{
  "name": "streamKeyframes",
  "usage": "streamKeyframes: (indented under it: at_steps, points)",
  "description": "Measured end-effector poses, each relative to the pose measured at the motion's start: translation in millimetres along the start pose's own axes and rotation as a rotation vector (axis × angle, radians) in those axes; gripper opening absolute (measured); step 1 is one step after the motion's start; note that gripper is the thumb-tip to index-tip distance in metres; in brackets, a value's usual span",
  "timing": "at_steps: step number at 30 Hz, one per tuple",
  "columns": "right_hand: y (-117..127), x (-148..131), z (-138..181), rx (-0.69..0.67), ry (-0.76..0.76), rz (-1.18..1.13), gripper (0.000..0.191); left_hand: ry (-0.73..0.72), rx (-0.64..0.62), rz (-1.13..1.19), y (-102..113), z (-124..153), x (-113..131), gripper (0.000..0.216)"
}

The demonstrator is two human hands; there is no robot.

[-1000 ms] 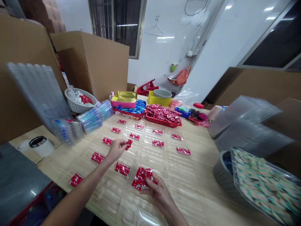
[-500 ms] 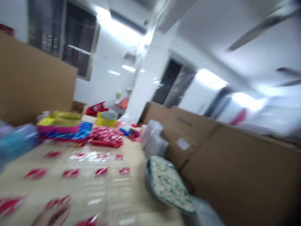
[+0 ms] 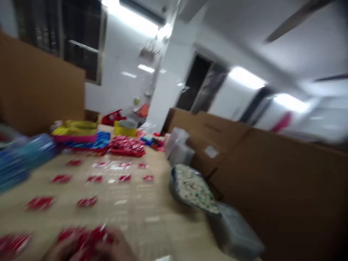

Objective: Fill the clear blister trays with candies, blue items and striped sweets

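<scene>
At the bottom edge my left hand [image 3: 63, 249] and my right hand [image 3: 115, 244] are close together, both blurred and partly cut off. Their fingers are closed around shiny red packets [image 3: 94, 235]; how many each hand has, I cannot make out. Left of my left hand lies another red packet [image 3: 15, 243] on the pale table [image 3: 152, 232]. Beyond my hands, several more small red packets [image 3: 87, 202] in clear film lie spaced out in rows.
A red tray [image 3: 127, 153] heaped with red-and-white pieces stands at the back, beside stacked trays with yellow items [image 3: 78, 128]. Blue plastic packs [image 3: 27, 156] lie left. At right are a bowl of pale pieces [image 3: 194, 188], a translucent box [image 3: 239, 232] and tall cardboard [image 3: 272, 188].
The view has tipped slightly downward. My right hand, barely visible before, has come into view beside the left, and red packets are now gathered between both hands.
</scene>
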State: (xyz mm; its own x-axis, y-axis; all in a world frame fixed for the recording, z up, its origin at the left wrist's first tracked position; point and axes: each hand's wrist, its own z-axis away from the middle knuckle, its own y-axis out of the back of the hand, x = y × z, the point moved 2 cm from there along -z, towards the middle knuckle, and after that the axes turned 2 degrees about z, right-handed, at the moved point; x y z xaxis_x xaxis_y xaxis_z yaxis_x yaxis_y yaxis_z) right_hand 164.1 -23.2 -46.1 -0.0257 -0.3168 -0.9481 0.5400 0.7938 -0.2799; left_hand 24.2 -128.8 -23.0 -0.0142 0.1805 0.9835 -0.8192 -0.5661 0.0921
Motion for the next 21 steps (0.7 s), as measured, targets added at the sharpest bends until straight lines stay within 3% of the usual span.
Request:
streamKeyframes:
  at_steps: [2,4,7,11,15,21]
  points:
    - [-27.3,17.8,14.4,0.009,-0.072,-0.111,0.044,0.040,-0.005,0.058,17.9,27.1,-5.1,0.032]
    - [-35.7,19.1,21.5,0.049,-0.086,-0.142,0.043,-0.018,0.033,0.068,36.6,38.4,-3.6,0.028]
    - [-27.4,14.9,17.9,0.053,-0.134,-0.190,0.042,-0.084,0.141,-0.030,72.5,43.0,-2.1,0.025]
    - [-13.3,15.1,22.7,0.089,-0.159,-0.218,0.044,-0.076,-0.003,-0.375,101.2,58.4,-4.0,0.025]
    - [-8.5,18.5,31.3,0.105,-0.172,-0.217,0.040,-0.119,-0.202,-0.687,95.6,67.8,-10.1,0.029]
    - [-11.3,16.9,35.7,0.110,-0.184,-0.203,0.040,-0.255,-0.450,-1.056,59.8,71.5,-12.7,0.028]
